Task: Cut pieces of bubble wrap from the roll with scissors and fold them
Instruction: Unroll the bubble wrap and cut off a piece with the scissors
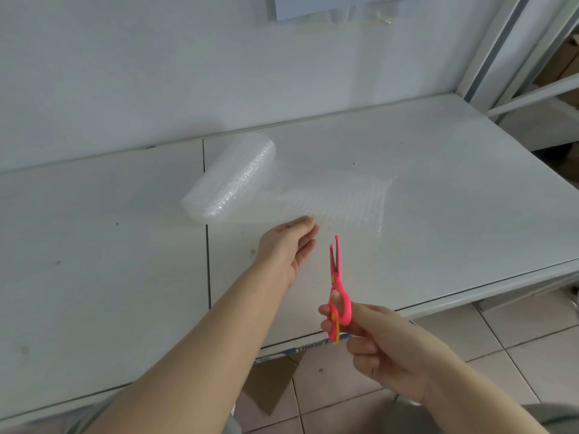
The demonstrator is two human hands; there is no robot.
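A roll of clear bubble wrap (228, 180) lies on the white table (438, 170), with a loose sheet (338, 202) unrolled from it toward the right. My left hand (289, 249) hovers flat with fingers apart at the near edge of that sheet, holding nothing. My right hand (376, 346) grips pink scissors (338, 286) by their handles. The blades are slightly parted and point up toward the sheet's near edge, a short way from it.
The table's front edge (470, 296) runs diagonally at the right, with tiled floor (470, 355) and a piece of brown cardboard (269, 389) below. A seam (206, 245) splits the tabletop. A white wall stands behind and a metal shelf frame (513, 57) rises at the right.
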